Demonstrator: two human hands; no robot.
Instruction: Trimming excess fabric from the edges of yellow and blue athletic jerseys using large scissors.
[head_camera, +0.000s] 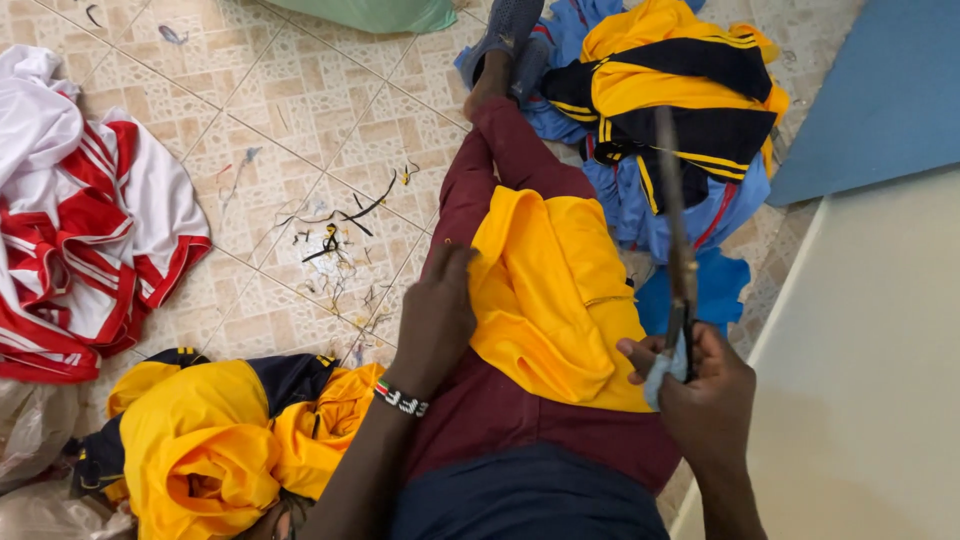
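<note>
Tiled floor (300, 110) strewn with thread scraps. At nine o'clock lies a red-white shirt (90, 230); at seven, a yellow pile (210, 440). The left hand (437, 320) presses flat on the yellow cloth (550, 290) over the lap; the right hand (700, 385), at four, grips scissors (678, 250) pointing to twelve.

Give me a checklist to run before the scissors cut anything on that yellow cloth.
1. Right hand grips scissors: ok.
2. Left hand pins yellow cloth on the lap: ok.
3. Blades pointing away from the body: ok.
4. Blades open or shut: cannot tell, blurred.
5. Left fingers clear of blades: ok, they are apart.
6. Cloth lies flat: not ok, it is folded and bunched.
</note>
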